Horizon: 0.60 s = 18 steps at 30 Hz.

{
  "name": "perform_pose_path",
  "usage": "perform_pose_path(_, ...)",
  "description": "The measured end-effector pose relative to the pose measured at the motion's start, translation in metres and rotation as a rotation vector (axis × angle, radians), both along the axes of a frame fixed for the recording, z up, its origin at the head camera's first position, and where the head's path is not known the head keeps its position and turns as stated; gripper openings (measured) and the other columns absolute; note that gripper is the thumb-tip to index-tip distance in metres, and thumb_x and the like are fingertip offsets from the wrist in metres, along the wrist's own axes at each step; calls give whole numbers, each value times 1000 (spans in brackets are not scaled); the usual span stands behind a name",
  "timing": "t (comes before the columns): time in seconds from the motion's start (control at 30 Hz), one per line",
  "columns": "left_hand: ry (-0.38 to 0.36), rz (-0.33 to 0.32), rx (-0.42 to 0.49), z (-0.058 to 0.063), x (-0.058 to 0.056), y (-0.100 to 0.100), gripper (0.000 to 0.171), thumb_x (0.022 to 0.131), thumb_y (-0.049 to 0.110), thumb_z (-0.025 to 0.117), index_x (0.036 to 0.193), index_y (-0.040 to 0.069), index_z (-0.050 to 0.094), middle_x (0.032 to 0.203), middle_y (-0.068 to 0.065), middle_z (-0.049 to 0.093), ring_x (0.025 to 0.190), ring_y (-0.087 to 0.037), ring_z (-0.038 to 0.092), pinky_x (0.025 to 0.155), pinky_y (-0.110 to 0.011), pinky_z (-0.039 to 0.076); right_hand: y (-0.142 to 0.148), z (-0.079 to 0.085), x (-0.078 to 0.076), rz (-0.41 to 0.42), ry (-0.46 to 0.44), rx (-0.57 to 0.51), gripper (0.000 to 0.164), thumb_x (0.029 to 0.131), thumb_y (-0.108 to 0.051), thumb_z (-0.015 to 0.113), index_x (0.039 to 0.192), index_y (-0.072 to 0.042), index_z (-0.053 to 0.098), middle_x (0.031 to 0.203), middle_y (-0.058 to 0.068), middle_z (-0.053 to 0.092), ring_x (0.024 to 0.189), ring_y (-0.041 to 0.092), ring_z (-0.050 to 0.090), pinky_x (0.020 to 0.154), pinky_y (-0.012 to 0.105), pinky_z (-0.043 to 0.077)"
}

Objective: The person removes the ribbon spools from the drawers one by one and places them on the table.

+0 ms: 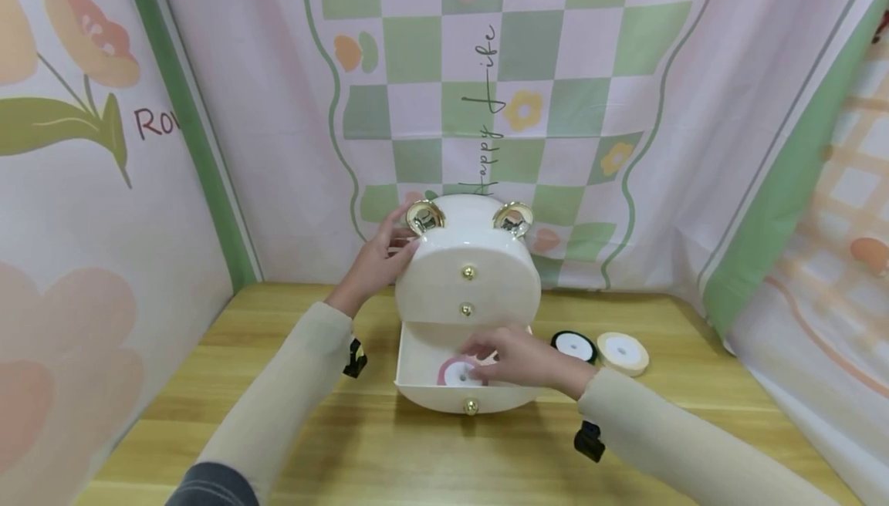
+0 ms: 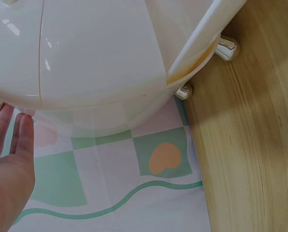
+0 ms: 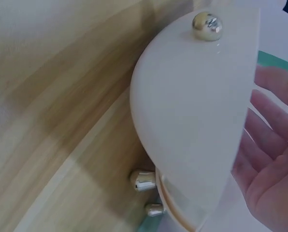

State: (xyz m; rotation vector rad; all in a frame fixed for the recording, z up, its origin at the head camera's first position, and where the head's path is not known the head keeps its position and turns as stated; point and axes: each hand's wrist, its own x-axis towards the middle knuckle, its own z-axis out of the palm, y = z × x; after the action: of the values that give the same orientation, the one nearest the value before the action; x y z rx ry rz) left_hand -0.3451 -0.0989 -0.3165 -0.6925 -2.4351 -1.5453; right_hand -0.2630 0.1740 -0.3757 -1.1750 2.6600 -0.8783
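Observation:
A white storage box (image 1: 468, 251) with gold ears stands on the table, its bottom drawer (image 1: 420, 352) pulled out. My left hand (image 1: 378, 263) rests against the box's upper left side, beside the left gold ear (image 1: 425, 217). In the left wrist view its fingers (image 2: 24, 137) reach the box edge, fairly straight. My right hand (image 1: 521, 355) is inside the drawer, thumb and forefinger at a pink-edged ribbon spool (image 1: 454, 372) lying there. The drawer front (image 3: 192, 106) hides the spool in the right wrist view, where the fingers (image 3: 267, 130) look loosely spread.
On the table right of the box lie a dark-edged ribbon spool (image 1: 574, 345) and a cream ribbon spool (image 1: 623, 353). A gold knob (image 1: 471, 406) sticks out of the drawer front. Printed curtain (image 1: 479, 66) hangs close behind the box. The wooden table (image 1: 278, 352) spreads around it.

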Motion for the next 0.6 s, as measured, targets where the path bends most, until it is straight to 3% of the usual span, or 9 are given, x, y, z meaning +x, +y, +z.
perform_pose_path(0.27,-4,5,-4,1,1,-1,66,103,32,58,157,45,22,138,-13,56,121,-29,57,99,-47,50,-3,-5,-12,32,13,106,43,87,-20,80,125,-5,68,121,7,69,111,26,65,93,46,54)
perform_pose_path(0.6,-3,-3,-1,1,1,-1,66,103,32,58,157,44,22,138,-12,57,121,-29,57,98,-47,51,-3,-10,-23,90,-4,273,56,82,-6,80,135,-5,61,135,9,61,126,25,53,106,45,44)
